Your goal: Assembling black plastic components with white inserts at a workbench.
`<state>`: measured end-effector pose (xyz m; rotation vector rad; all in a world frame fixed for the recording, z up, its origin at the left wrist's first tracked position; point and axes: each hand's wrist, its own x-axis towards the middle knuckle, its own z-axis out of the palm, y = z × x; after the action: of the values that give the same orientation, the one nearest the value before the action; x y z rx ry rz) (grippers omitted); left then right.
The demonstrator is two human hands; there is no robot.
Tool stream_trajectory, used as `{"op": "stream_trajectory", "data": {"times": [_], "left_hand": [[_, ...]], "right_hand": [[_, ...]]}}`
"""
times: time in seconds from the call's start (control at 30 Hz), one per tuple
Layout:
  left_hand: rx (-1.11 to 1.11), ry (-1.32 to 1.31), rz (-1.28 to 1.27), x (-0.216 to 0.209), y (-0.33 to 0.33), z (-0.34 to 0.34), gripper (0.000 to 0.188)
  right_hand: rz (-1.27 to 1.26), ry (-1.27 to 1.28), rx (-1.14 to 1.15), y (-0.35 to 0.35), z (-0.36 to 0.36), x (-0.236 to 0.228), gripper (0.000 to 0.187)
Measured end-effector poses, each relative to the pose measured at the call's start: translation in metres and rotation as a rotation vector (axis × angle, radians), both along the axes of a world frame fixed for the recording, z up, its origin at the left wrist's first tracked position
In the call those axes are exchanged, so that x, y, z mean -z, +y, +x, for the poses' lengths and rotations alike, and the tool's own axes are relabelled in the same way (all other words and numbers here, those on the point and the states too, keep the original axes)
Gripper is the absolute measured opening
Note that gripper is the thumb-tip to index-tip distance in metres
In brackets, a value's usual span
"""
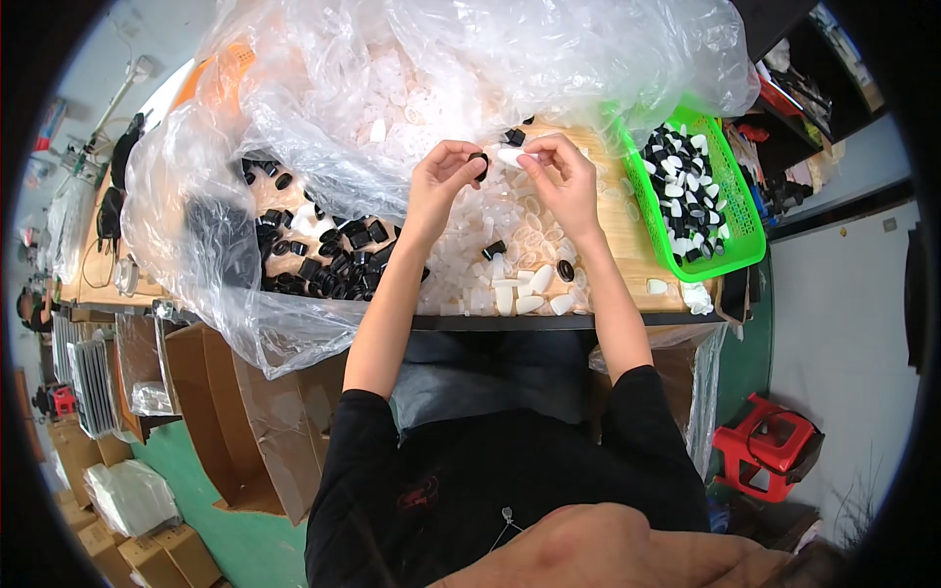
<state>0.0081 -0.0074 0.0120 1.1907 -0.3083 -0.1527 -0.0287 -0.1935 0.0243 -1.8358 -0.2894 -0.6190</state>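
My left hand [446,181] pinches a small black oval cap [479,166] above the middle of the table. Close beside it, my right hand [564,176] holds a white tapered plastic piece [510,157] between thumb and fingers. The two pieces are a little apart. Below my hands lies a spread of clear oval plastic parts [534,235]. White tapered pieces [529,294] are gathered by the table's front edge, with a black ring-shaped part [565,270] beside them. To the left is a pile of loose black caps [343,260].
A green basket [740,225] at the right holds many black-and-white assembled pieces. Clear plastic sheeting [323,108] covers the table's far and left sides. An orange basket [221,69] shows behind it. Cardboard boxes [235,412] stand below left, a red stool [769,446] below right.
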Motion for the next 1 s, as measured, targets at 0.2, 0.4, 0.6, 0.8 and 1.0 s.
{"op": "stream_trajectory", "data": {"times": [0.2,0.4,0.6,0.8,1.0], "left_hand": [[0.267,-0.112,-0.111,0.007,0.011,0.001,0.021],[0.170,0.014,0.022,-0.012,0.004,-0.009,0.035],[0.246,0.041,-0.169,-0.006,0.014,0.000,0.024],[0.006,-0.192,0.343,-0.012,0.005,-0.011,0.020],[-0.090,-0.248,0.186,-0.016,0.006,-0.010,0.016]], "right_hand": [[-0.064,-0.055,0.008,0.007,-0.001,-0.004,0.012],[-0.127,-0.044,0.004,0.004,-0.003,-0.001,0.011],[-0.029,-0.019,-0.033,0.005,-0.001,0.000,0.010],[-0.056,-0.008,-0.054,0.009,-0.003,-0.002,0.010],[-0.061,-0.022,-0.050,0.008,-0.003,-0.001,0.010]]}}
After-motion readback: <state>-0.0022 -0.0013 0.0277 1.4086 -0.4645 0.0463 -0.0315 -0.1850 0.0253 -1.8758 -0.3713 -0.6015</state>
